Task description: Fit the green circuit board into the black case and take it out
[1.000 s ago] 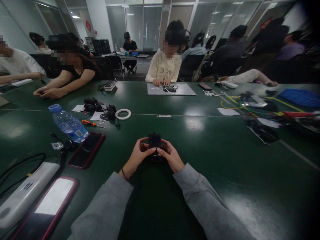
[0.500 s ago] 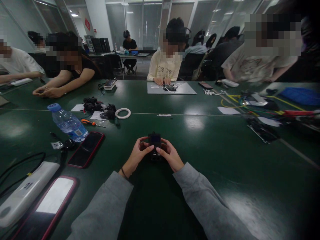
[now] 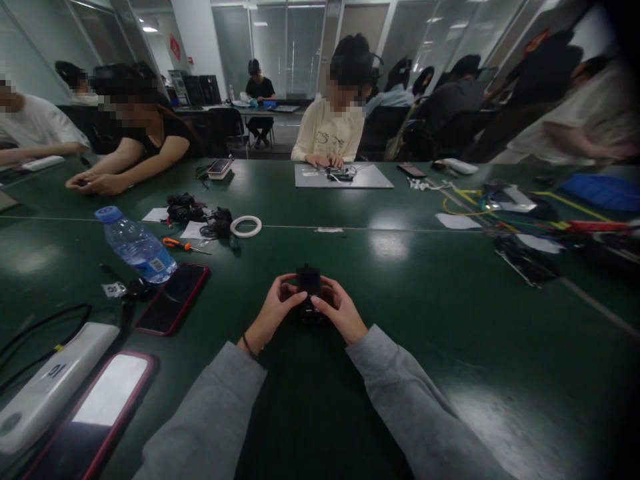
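Observation:
A small black device with a little dark screen (image 3: 309, 279) stands on the green table in front of me. My left hand (image 3: 277, 303) grips its left side, with the thumb on the front below the screen. From the right side my right hand (image 3: 341, 308) holds the same device, its thumb also on the front near small buttons. The fingers behind the device are partly hidden, and its exact kind is too dark to make out.
Left of my arms lie a red-edged phone (image 3: 173, 299), a second phone (image 3: 95, 413), a white power bank-like case (image 3: 57, 387) and a tilted water bottle (image 3: 137, 247). Beyond are an orange screwdriver (image 3: 183, 245) and a white tape ring (image 3: 246, 227). Wires (image 3: 505, 207) clutter the right; people sit opposite.
My hands keep the same grip on the device, whose screen looks darker now. At the far right, the person in a light shirt has moved aside to the right.

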`<state>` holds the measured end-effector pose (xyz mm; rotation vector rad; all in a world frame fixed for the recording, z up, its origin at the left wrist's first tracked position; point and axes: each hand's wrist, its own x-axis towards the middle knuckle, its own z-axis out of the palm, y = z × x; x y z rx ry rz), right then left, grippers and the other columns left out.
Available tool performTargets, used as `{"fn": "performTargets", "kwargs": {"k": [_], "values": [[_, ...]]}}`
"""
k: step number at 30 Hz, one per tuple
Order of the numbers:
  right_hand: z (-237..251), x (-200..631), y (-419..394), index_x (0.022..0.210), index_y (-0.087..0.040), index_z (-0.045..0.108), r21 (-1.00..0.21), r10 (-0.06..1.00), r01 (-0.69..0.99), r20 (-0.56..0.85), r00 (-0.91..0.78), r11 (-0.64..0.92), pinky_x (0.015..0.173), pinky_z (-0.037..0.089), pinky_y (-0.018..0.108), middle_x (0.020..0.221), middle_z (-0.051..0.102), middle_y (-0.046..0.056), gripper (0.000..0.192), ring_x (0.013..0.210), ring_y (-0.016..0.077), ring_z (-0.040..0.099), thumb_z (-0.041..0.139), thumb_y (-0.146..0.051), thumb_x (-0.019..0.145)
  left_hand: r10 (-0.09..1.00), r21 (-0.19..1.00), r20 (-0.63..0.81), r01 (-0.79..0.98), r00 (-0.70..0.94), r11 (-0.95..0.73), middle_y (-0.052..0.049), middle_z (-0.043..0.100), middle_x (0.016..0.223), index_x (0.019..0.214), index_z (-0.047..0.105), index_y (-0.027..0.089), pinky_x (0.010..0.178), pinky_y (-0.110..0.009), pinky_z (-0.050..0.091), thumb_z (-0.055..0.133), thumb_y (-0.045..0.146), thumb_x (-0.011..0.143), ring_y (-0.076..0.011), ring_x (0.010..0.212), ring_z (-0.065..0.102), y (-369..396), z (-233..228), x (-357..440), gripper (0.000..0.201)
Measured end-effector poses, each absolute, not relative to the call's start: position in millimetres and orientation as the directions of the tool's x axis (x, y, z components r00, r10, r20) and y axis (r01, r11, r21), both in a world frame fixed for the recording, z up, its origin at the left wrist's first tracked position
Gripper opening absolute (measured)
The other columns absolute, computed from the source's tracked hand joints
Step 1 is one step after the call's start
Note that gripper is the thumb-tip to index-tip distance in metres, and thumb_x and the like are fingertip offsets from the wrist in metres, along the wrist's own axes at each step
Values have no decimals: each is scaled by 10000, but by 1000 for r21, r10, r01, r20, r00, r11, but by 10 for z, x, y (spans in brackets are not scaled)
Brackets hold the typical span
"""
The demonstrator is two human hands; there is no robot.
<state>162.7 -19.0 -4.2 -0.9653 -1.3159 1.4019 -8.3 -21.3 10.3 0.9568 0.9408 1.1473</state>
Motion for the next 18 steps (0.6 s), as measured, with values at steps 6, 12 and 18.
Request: {"fn": "performTargets", "kwargs": {"k": [6,12,18], "values": [[-57,1627,-192,1249,-225,437,-992,970,-117,76,-230,50,854,467,361,1034,582,57,564,972,198,567,698,-359,767,986,952,-77,-284,146,116,-15,546,890,1175,485,193,823,-315,425,711,292,702,-144,861,542,-218,104,-81,533],[-93,1626,-185,1255,-228,426,-989,961,-138,96,-258,62,872,462,370,1037,583,59,563,996,203,566,695,-344,773,984,967,-90,-224,152,123,-39,567,949,1189,458,196,834,-343,430,738,291,674,-174,905,557,-223,131,-75,593],[-79,1620,-193,1257,-228,417,-988,958,-126,120,-262,89,873,458,379,1021,583,58,559,980,201,566,686,-342,781,983,968,-74,-226,168,111,-51,567,1002,1171,468,192,851,-336,424,722,285,695,-178,951,549,-222,120,-76,547]]}}
